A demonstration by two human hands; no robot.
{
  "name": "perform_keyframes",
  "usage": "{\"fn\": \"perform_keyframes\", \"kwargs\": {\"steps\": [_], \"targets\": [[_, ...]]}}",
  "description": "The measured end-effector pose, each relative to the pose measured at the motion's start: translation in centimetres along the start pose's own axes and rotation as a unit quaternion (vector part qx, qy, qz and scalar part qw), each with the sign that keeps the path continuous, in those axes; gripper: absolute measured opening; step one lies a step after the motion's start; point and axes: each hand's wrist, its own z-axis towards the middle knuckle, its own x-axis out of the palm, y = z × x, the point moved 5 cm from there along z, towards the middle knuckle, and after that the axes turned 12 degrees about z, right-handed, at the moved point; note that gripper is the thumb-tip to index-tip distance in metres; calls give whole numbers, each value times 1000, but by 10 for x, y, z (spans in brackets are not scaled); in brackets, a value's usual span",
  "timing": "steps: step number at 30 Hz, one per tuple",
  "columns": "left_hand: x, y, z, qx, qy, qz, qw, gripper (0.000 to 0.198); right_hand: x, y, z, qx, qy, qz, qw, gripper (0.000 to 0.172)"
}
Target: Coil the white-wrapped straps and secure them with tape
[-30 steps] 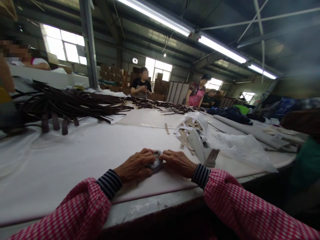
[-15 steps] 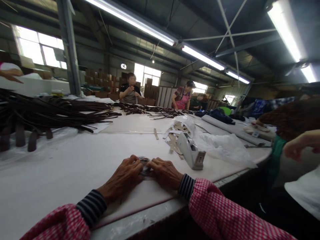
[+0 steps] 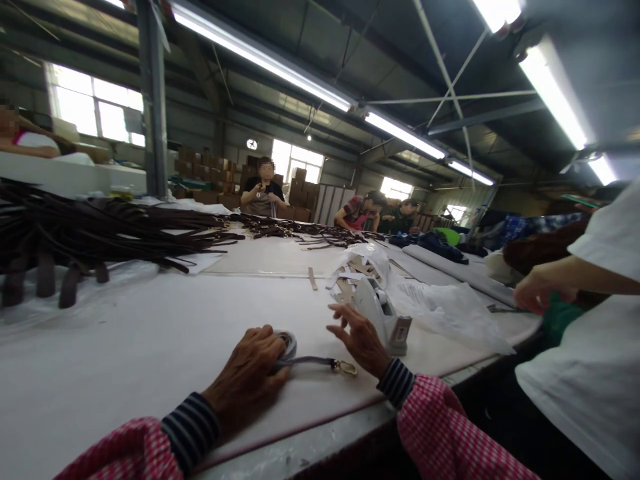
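My left hand [image 3: 255, 363] rests on the white tabletop, its fingers closed round a coiled grey strap [image 3: 290, 343]. One end of the strap runs out to the right and carries a gold-coloured snap hook [image 3: 346, 367], which lies loose on the table. Off to the right, my right hand [image 3: 361, 339] is raised, fingers apart with nothing in them. Just beyond it stands a grey tape dispenser [image 3: 375, 307], partly covered by that hand. Part of the coil is hidden under my left fingers.
Dark brown straps [image 3: 100, 223] are heaped at the left. Behind the dispenser lie beige strips [image 3: 357, 270] in a clear plastic bag, with more plastic [image 3: 450, 310] to the right. A co-worker in a white shirt [image 3: 590, 360] stands close at the right; others work across the table.
My right hand has left the coil and moved right toward the dispenser, its fingers opening. The strap end with the hook now shows. At the right, the co-worker has come further into view.
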Motion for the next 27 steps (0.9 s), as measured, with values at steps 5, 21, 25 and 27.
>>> {"fn": "perform_keyframes", "kwargs": {"steps": [5, 21, 25, 27], "targets": [[-14, 18, 1, -168, 0, -186, 968, 20, -15, -42, 26, 81, -22, -111, 990, 26], [4, 42, -8, -244, 8, -687, 684, 42, -28, -2, 8, 49, -160, 116, 979, 22], [7, 37, -9, -254, 26, -729, 635, 40, -22, 68, -38, -98, -170, 193, 961, 8], [9, 35, -9, -258, 31, -740, 621, 38, -12, 98, -59, -178, -129, 182, 958, 11]]}}
